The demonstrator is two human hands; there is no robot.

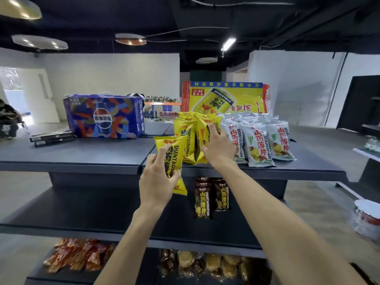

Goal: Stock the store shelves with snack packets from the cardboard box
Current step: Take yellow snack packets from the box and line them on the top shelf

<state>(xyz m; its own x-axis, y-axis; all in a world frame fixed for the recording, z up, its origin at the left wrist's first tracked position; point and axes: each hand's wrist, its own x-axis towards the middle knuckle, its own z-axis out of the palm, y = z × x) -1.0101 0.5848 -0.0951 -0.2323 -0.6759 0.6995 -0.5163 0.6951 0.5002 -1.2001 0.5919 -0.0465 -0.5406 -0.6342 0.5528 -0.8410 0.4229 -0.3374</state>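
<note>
My left hand grips a yellow snack packet just in front of the top shelf's front edge. My right hand rests with spread fingers against a row of upright yellow packets on the top shelf. To their right stands a group of white packets. Dark brown packets stand on the middle shelf below. The cardboard box is not in view.
A blue Pepsi carton and flat black boxes sit on the top shelf at left. A yellow drink carton stands behind the packets. Red and brown snacks fill the bottom shelf. A person sits far left.
</note>
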